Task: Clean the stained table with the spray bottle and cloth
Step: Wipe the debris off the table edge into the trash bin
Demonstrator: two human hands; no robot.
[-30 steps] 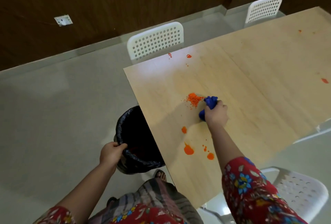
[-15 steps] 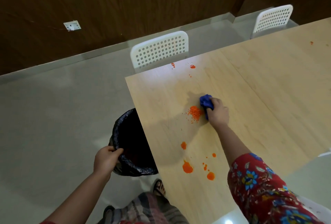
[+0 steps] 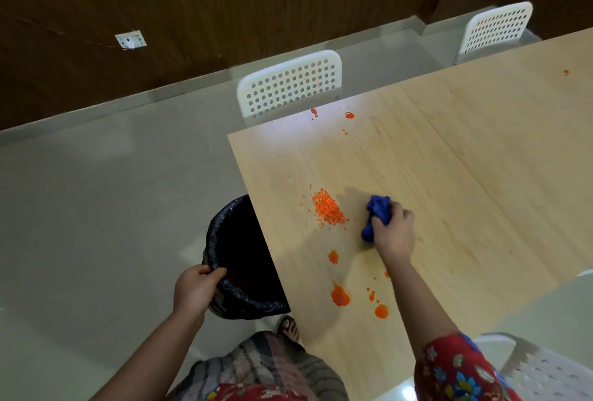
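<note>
A light wooden table [image 3: 449, 176] carries a pile of orange crumbs [image 3: 329, 208] and several orange blobs [image 3: 340, 296] near its front edge. My right hand [image 3: 393, 233] grips a bunched blue cloth [image 3: 377, 214] pressed on the tabletop, a short way right of the crumb pile. My left hand [image 3: 195, 288] holds the rim of a bin lined with a black bag [image 3: 237, 259], which stands on the floor against the table's left edge. More orange spots [image 3: 349, 115] lie near the far edge. No spray bottle is in view.
A white perforated chair [image 3: 288, 86] stands at the table's far side, a second one [image 3: 495, 28] further right, and a third [image 3: 545, 371] at the bottom right. Grey tiled floor lies to the left. A dark wooden wall runs behind.
My right hand with the cloth has drawn back to the right of the crumb pile, leaving a gap. The pile sits closer to the left edge. My left hand stays on the bin rim.
</note>
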